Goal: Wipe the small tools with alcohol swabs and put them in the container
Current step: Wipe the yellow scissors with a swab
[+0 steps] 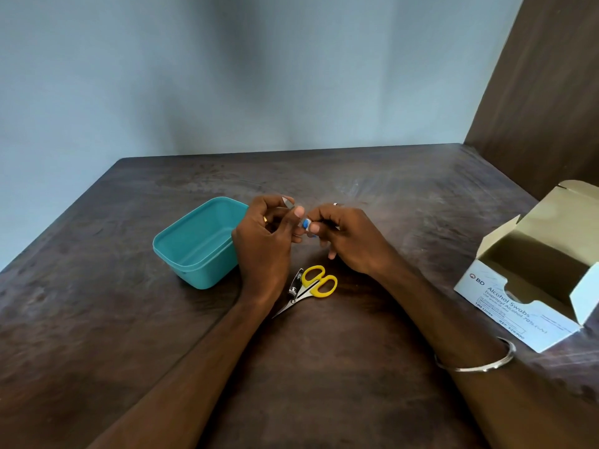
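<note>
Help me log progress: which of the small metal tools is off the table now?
The slim silver tool gripped in the left hand; the yellow-handled scissors and nail clipper lie on the table.

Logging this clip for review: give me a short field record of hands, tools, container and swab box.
left hand: holds a small metal tool
right hand: pinches a blue-and-white swab packet
container: teal, open, no tools visible inside
scissors: yellow-handled, on table
nail clipper: beside scissors, touching
swab box: open, at right
</note>
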